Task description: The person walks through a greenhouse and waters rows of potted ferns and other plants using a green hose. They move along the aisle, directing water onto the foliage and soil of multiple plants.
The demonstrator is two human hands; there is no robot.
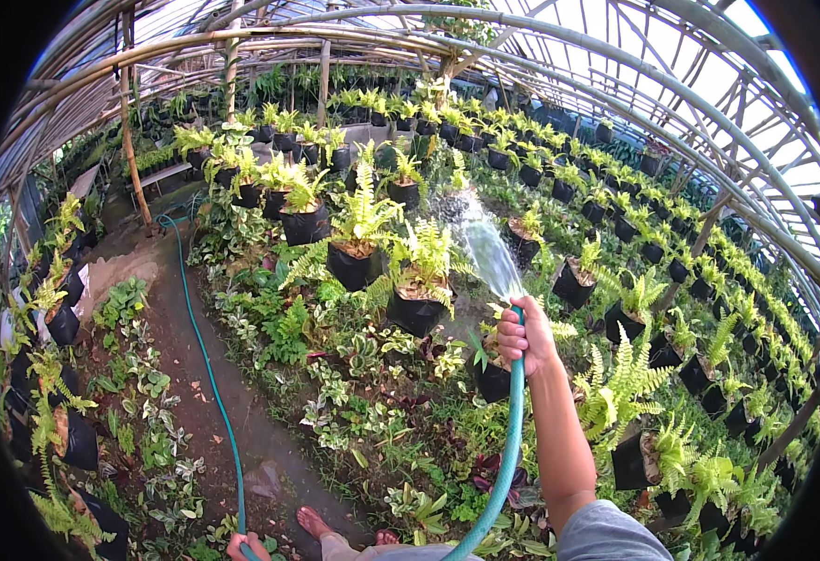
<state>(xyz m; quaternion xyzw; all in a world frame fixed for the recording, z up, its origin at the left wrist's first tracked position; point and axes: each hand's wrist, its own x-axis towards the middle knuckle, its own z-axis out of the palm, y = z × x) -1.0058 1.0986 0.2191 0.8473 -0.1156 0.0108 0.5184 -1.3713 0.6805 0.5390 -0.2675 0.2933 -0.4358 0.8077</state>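
Observation:
A green garden hose (501, 477) runs up from the lower edge into my right hand (527, 337), whose fingers are wrapped round it close to its end. From that end a fan of water (489, 245) sprays forward over ferns in black grow bags. Low at the bottom edge, my left hand (249, 546) is closed round another stretch of the hose, partly cut off by the frame. Nearest the spray stand a potted fern (419, 304) just left of my right hand and another potted fern (354, 264) beyond it.
A dirt path (228, 374) carries the trailing hose back toward a bamboo post (136, 168). Low variegated plants (354, 393) cover the ground between path and pots. Rows of bagged ferns (648, 238) fill the right side, and more line the left edge. My bare foot (313, 522) is on the path.

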